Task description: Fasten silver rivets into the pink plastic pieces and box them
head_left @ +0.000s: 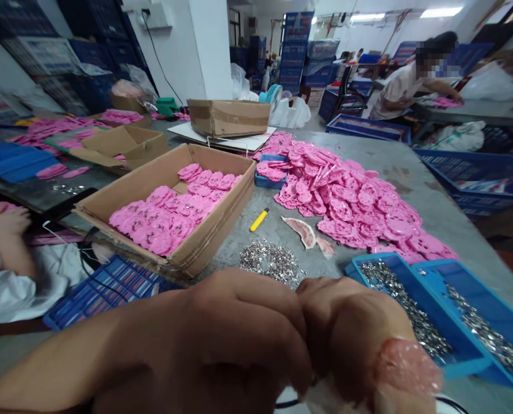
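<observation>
Both my hands are close to the camera at the bottom of the view, fingers curled and pressed together. My left hand (234, 339) meets my right hand (355, 339) in a pinch; what they grip is hidden. A pink translucent cover (407, 365) sits on my right thumb. Just beyond them lie a heap of small silver metal pieces (271, 261) and blue trays (433, 322) holding more of these pieces. A large pile of pink flat parts (347, 195) spreads over the grey table (412, 172).
An open cardboard box (196, 253) holds rows of pink parts. A yellow-handled tool (259, 219) lies beside it. A blue grid tray (105, 287) is at left. Another person's hand (8, 221) rests at far left. A person works at a far table (416, 75).
</observation>
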The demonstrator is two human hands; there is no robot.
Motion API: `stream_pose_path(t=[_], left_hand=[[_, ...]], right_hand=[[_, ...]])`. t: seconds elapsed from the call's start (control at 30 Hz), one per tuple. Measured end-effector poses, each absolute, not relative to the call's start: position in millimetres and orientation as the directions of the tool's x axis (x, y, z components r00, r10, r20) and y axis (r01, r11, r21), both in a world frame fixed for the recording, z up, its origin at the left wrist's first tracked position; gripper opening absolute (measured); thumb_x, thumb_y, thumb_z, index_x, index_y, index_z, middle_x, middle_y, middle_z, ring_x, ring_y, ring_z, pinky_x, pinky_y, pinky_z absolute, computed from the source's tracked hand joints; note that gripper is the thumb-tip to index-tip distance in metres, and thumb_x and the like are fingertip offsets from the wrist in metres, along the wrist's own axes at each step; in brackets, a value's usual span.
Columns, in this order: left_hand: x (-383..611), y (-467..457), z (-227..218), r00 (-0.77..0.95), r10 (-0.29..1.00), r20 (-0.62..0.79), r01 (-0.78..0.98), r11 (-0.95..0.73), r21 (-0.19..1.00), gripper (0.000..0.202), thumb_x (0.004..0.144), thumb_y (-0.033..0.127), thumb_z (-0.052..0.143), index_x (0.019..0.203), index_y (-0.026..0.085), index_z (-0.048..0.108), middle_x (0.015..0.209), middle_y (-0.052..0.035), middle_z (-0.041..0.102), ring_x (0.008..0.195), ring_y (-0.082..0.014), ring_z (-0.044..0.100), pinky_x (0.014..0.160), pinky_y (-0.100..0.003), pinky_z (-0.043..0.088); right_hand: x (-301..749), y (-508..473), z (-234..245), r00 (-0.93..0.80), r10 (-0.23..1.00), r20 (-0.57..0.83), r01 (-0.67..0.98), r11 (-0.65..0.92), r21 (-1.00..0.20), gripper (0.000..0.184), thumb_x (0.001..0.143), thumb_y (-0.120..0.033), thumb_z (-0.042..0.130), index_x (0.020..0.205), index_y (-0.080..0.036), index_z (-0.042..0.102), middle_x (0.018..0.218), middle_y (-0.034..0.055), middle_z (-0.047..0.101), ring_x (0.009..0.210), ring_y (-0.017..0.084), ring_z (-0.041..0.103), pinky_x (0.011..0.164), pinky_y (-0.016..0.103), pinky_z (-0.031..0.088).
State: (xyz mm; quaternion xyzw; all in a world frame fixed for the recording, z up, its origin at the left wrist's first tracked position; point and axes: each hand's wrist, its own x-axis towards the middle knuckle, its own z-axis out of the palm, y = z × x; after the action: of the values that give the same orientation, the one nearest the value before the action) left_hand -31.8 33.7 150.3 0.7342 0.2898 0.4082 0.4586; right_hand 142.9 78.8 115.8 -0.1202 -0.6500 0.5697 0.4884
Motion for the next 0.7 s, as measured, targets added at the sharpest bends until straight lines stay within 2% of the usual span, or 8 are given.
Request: stream_pose_path(t=[0.07, 0.17, 0.3, 0.4, 0.47, 0.53, 0.63, 0.7], left_hand=[[-33, 42, 147, 0.501, 0.792, 0.349, 0.032, -0.42, 0.907, 0.01, 0.083, 0.014, 0.059, 0.078, 0.019, 0.066, 0.076, -0.0041, 0.067, 0.068, -0.0127, 0.062, 0.063, -0.023, 0.05], [-32, 63, 139, 0.436, 0.843, 0.315, 0.038, -0.367, 0.929, 0.009, 0.077, 0.012, 0.06, 0.069, 0.016, 0.061, 0.067, -0.0022, 0.061, 0.062, -0.011, 0.057, 0.058, -0.022, 0.045], [-29, 91, 129, 0.317, 0.948, 0.04, -0.143, 0.006, 0.99, 0.011, 0.078, 0.024, 0.06, 0.07, 0.016, 0.058, 0.055, 0.0027, 0.051, 0.046, -0.0062, 0.045, 0.041, -0.016, 0.032], [-29, 103, 122, 0.319, 0.947, -0.051, -0.309, 0.155, 0.938, 0.014, 0.074, 0.027, 0.059, 0.078, 0.013, 0.06, 0.062, -0.0008, 0.058, 0.044, -0.0064, 0.048, 0.035, -0.015, 0.029], [-30, 106, 119, 0.32, 0.947, -0.021, -0.38, 0.149, 0.913, 0.022, 0.072, 0.031, 0.057, 0.081, 0.011, 0.062, 0.068, -0.0043, 0.061, 0.048, -0.0085, 0.053, 0.035, -0.016, 0.033], [-31, 107, 117, 0.298, 0.954, 0.022, -0.407, 0.106, 0.907, 0.029, 0.075, 0.039, 0.056, 0.083, 0.011, 0.061, 0.066, -0.0045, 0.06, 0.05, -0.01, 0.054, 0.036, -0.016, 0.036], [-31, 107, 116, 0.243, 0.969, 0.053, -0.358, 0.039, 0.933, 0.037, 0.077, 0.048, 0.062, 0.086, 0.013, 0.056, 0.061, -0.0023, 0.058, 0.051, -0.0096, 0.053, 0.037, -0.015, 0.037], [-29, 106, 116, 0.232, 0.971, 0.063, -0.322, 0.016, 0.947, 0.043, 0.073, 0.051, 0.069, 0.089, 0.015, 0.053, 0.062, -0.0009, 0.058, 0.049, -0.0083, 0.051, 0.037, -0.015, 0.036]], right_hand=[[142, 78, 119, -0.489, 0.74, 0.462, -0.488, 0.207, -0.848, 0.039, 0.081, -0.051, 0.061, 0.054, -0.024, 0.05, 0.046, -0.0022, 0.047, 0.044, 0.011, 0.048, 0.046, 0.024, 0.043], [139, 89, 116, -0.553, 0.759, 0.342, -0.483, 0.042, -0.875, 0.027, 0.078, -0.041, 0.068, 0.066, -0.022, 0.055, 0.052, -0.0012, 0.051, 0.044, 0.011, 0.046, 0.043, 0.023, 0.04], [133, 116, 106, -0.585, 0.772, 0.251, -0.482, -0.082, -0.872, 0.024, 0.081, -0.037, 0.066, 0.072, -0.019, 0.054, 0.052, -0.0046, 0.05, 0.037, 0.006, 0.041, 0.036, 0.019, 0.038], [127, 129, 102, -0.516, 0.827, 0.221, -0.476, -0.062, -0.877, 0.025, 0.079, -0.036, 0.069, 0.071, -0.018, 0.054, 0.052, -0.0059, 0.05, 0.039, 0.006, 0.044, 0.037, 0.018, 0.041], [125, 133, 101, -0.49, 0.846, 0.21, -0.468, -0.052, -0.882, 0.025, 0.078, -0.036, 0.07, 0.071, -0.017, 0.055, 0.052, -0.0068, 0.048, 0.039, 0.006, 0.045, 0.037, 0.018, 0.042], [125, 135, 101, -0.47, 0.861, 0.195, -0.456, -0.048, -0.889, 0.027, 0.076, -0.037, 0.072, 0.07, -0.018, 0.054, 0.051, -0.0073, 0.047, 0.039, 0.006, 0.044, 0.037, 0.017, 0.042], [125, 137, 101, -0.439, 0.877, 0.197, -0.44, -0.019, -0.898, 0.027, 0.075, -0.037, 0.073, 0.07, -0.018, 0.054, 0.051, -0.0073, 0.047, 0.039, 0.006, 0.044, 0.037, 0.017, 0.042], [124, 138, 99, -0.41, 0.889, 0.206, -0.432, 0.01, -0.902, 0.027, 0.075, -0.038, 0.073, 0.07, -0.018, 0.055, 0.051, -0.0072, 0.048, 0.039, 0.006, 0.045, 0.037, 0.017, 0.042]])
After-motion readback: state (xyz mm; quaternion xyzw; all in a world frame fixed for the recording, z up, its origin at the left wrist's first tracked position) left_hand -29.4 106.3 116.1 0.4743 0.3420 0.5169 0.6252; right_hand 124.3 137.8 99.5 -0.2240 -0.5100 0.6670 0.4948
